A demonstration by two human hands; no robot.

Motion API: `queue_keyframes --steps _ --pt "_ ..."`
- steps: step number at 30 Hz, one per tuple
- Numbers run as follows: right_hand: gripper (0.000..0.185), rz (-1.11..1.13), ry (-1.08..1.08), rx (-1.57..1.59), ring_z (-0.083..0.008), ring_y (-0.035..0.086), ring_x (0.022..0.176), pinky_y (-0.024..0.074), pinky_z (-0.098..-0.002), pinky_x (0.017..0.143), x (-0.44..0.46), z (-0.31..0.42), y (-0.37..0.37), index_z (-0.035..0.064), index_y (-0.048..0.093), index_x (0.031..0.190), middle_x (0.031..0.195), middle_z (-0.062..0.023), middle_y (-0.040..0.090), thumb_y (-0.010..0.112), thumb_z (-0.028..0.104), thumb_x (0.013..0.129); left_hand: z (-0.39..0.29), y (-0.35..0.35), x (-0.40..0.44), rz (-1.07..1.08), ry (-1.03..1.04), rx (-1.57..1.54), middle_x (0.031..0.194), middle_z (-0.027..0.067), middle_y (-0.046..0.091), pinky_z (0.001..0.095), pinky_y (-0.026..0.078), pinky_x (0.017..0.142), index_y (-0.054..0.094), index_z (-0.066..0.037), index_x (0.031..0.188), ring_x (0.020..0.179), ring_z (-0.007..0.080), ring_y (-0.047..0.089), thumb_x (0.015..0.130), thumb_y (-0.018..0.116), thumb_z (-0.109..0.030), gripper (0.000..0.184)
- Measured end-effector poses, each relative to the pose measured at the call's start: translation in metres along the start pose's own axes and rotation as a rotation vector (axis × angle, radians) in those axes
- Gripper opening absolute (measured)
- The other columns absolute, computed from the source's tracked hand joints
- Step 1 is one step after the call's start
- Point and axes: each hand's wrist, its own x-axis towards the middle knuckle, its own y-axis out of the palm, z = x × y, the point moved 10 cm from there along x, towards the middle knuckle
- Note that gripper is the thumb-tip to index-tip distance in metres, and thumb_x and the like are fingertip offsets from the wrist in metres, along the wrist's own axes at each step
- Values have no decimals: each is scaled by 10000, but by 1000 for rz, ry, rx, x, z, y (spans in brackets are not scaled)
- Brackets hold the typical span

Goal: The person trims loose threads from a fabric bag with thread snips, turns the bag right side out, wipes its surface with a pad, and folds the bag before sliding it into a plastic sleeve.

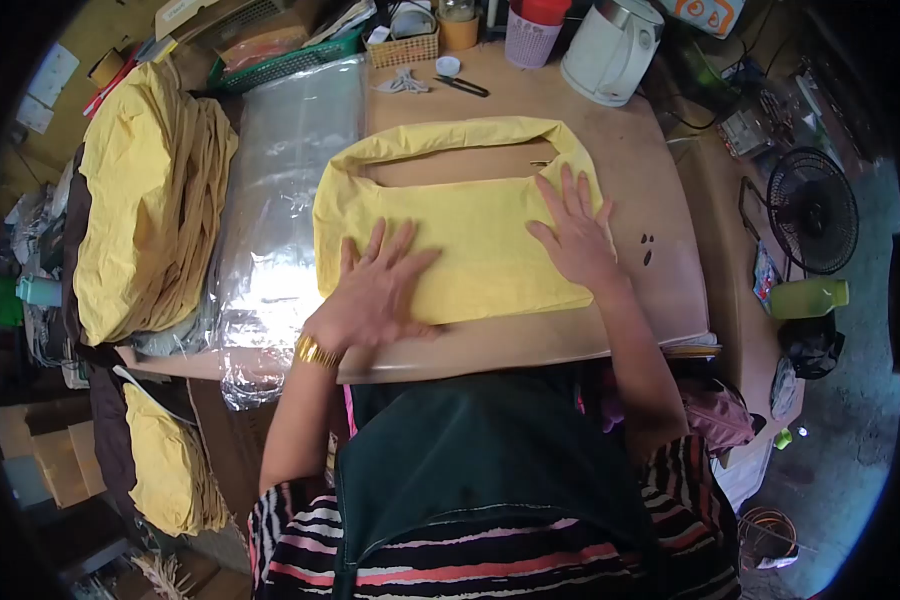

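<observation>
A yellow fabric bag [480,240] lies flat on the table in front of me, its wide handle loop spread toward the far side. My left hand [370,285], with a gold bracelet at the wrist, rests on the bag's lower left part with fingers spread. On the upper right part, near the base of the handle, my right hand [578,235] lies with its fingers apart. Neither hand grips anything. Just left of the bag is a stack of clear plastic sleeves [285,200], reaching over the table's front edge.
A pile of yellow bags [150,210] stands at the left, with more yellow bags [170,460] below. Small snips [462,86], a white cap [448,66] and a white kettle [612,50] sit at the back. A black fan [812,210] is at the right.
</observation>
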Motion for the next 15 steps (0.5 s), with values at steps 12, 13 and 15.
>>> queue_keyframes --steps 12,13,15 --pt "702 -65 -49 -170 -423 224 1407 140 -665 1093 -40 7 3 215 331 1474 1540 -181 242 552 527 886 73 22 -55 -279 -89 54 709 87 560 384 449 728 563 -69 706 724 285 578 727 613 -74 54" --pt "709 -79 -46 -158 -424 233 1404 140 -672 1088 -38 4 2 216 336 1472 1537 -182 251 568 525 877 79 7 -66 -298 -120 73 709 87 560 384 449 728 563 -69 706 724 285 578 727 613 -74 54" --pt "707 -63 -60 -146 -424 228 1405 137 -674 1088 -39 -3 0 216 344 1468 1535 -183 255 582 513 872 82 -28 -95 -303 -193 6 738 97 556 387 449 737 562 -64 750 753 294 575 725 621 -82 67"
